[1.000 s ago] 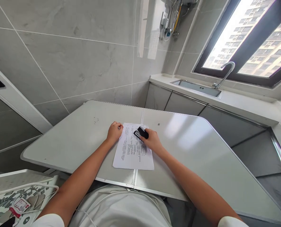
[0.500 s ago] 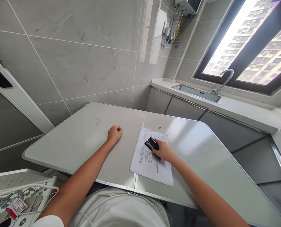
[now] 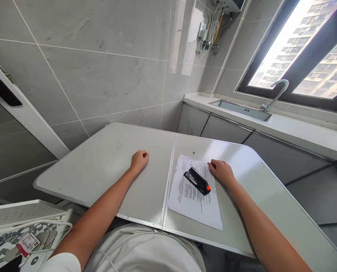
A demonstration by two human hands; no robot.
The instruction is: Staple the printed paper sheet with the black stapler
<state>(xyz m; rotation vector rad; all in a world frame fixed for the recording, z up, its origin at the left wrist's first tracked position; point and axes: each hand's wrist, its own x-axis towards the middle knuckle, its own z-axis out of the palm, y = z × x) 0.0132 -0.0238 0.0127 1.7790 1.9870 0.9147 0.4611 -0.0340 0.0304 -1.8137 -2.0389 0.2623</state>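
Observation:
A black stapler [image 3: 196, 180] with an orange-red end lies slantwise on the printed paper [image 3: 195, 211], which rests on the table just right of the seam. At the upper right edge of the paper is my right hand [image 3: 221, 170], its fingers curled and the thumb and forefinger closed at the sheet's edge. The stapler is out of that hand. My left hand [image 3: 139, 160] rests in a loose fist on the tabletop, left of the seam, with nothing visible in it.
The pale folding table [image 3: 100, 170] has a metal edge and faint dark marks at its far left. At lower left stands a white rack [image 3: 29, 211] with cables and a red-and-white packet [image 3: 28, 243]. A sink [image 3: 242, 110] and faucet [image 3: 278, 94] are at the back right.
My right hand has let go of the stapler and moved to the right edge of the paper. The paper, with the stapler on it, has shifted right, off the seam. My left hand stays put.

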